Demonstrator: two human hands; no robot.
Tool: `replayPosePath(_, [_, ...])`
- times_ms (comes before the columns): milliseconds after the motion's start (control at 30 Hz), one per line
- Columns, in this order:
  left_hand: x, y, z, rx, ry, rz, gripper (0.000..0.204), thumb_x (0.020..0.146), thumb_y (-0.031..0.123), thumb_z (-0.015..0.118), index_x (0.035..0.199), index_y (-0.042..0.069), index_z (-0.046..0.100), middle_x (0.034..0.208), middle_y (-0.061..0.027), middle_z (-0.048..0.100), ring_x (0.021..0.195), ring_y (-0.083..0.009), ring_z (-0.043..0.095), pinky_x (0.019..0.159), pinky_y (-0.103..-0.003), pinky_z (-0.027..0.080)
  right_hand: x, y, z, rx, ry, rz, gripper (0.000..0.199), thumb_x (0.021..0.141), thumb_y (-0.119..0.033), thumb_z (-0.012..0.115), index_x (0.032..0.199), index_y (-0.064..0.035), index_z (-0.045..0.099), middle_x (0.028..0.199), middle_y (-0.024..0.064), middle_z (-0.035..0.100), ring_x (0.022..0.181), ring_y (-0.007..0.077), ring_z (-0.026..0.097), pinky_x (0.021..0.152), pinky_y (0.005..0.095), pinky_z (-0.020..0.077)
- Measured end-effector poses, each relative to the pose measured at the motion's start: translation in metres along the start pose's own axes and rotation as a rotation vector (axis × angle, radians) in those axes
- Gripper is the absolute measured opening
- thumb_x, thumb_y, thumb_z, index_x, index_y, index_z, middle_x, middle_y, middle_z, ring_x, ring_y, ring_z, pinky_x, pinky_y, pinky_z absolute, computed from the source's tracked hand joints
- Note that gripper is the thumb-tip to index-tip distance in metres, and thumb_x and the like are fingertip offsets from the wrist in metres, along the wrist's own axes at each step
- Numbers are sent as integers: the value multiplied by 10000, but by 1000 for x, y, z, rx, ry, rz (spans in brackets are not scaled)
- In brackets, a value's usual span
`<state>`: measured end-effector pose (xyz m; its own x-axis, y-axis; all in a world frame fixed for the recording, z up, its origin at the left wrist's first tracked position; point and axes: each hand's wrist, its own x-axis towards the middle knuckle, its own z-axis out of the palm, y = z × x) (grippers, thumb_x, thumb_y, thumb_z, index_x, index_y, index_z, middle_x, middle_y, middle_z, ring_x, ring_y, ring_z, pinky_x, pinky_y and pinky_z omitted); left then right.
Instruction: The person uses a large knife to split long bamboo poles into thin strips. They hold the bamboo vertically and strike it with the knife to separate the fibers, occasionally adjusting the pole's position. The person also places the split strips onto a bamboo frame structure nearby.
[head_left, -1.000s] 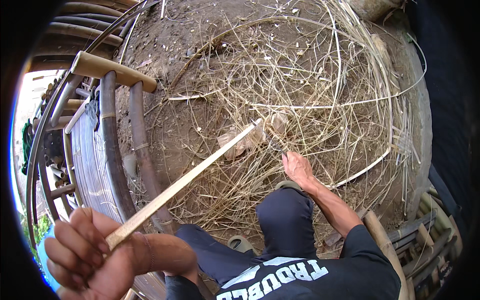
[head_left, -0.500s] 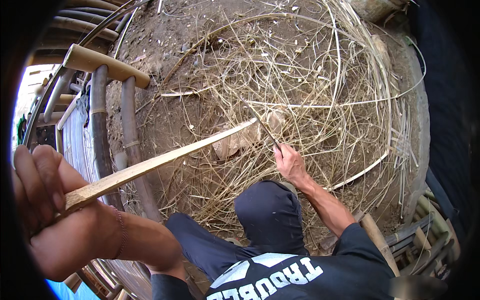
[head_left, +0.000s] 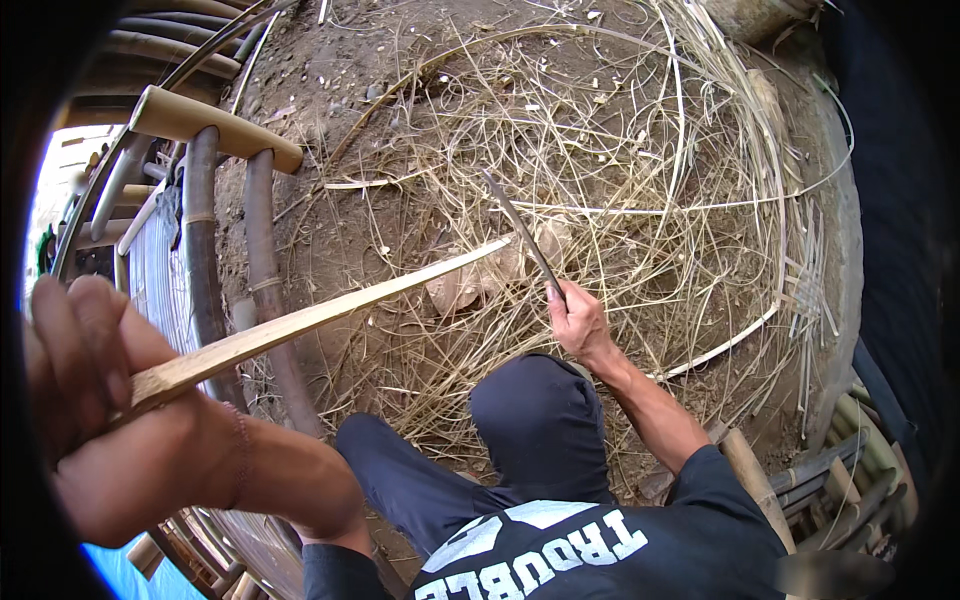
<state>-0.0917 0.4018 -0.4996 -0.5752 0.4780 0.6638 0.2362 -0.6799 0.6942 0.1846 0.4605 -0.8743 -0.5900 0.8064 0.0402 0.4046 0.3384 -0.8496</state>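
My left hand (head_left: pixel 105 400) is closed around the near end of a long pale bamboo strip (head_left: pixel 310 320) at the left edge. The strip slants away to the right and narrows to its far tip. A long, thin, dark-bladed knife (head_left: pixel 524 230) is held in my right hand (head_left: pixel 580 322), whose fingers wrap its handle. Its blade points up and to the left and crosses at the strip's far tip; whether they touch, I cannot tell. Below that tip lies a flat brown piece (head_left: pixel 455 292), partly covered by shavings.
Tangled thin bamboo shavings (head_left: pixel 640 270) cover the dirt ground. A bamboo frame (head_left: pixel 215 125) stands at the left, with a blue sheet (head_left: pixel 140 572) below it. Bamboo pieces (head_left: pixel 870 440) are stacked at the lower right. My bent knee (head_left: pixel 540 420) is just below the shavings.
The knife has turned slightly, so more of its blade's flat side shows. My left hand and the strip have barely shifted.
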Motion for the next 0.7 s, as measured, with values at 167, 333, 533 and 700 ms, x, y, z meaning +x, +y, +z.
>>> replayPosePath(167, [39,23,2,65,-116,-67,428,945,408,307,759,50,451,596,-8,275,482,-93,229,408,-232,205,-14,-36,-58,-169,163,36,371,949,-185,518,1195,81,598,985,259,682,700,258,690,522,329,552])
replayPosePath(333, [140,119,5,504,148,-144,441,1035,363,334,1125,8,580,719,11,439,515,-36,287,422,-181,197,-33,-208,-184,-230,228,489,454,843,-193,601,1250,7,572,735,108,605,641,231,594,631,367,467])
replayPosePath(533, [212,228,16,357,-54,-545,306,957,188,549,1196,5,609,751,4,599,465,-29,420,404,-172,306,-29,-385,-270,-56,331,325,331,840,-150,575,1133,0,534,830,136,617,729,271,616,653,386,470])
replayPosePath(700, [167,355,46,239,-95,-930,323,973,245,524,1199,22,581,634,58,474,458,-10,351,387,-184,250,9,-567,-328,541,151,228,458,880,-261,634,1217,35,538,676,24,523,477,81,485,379,246,421])
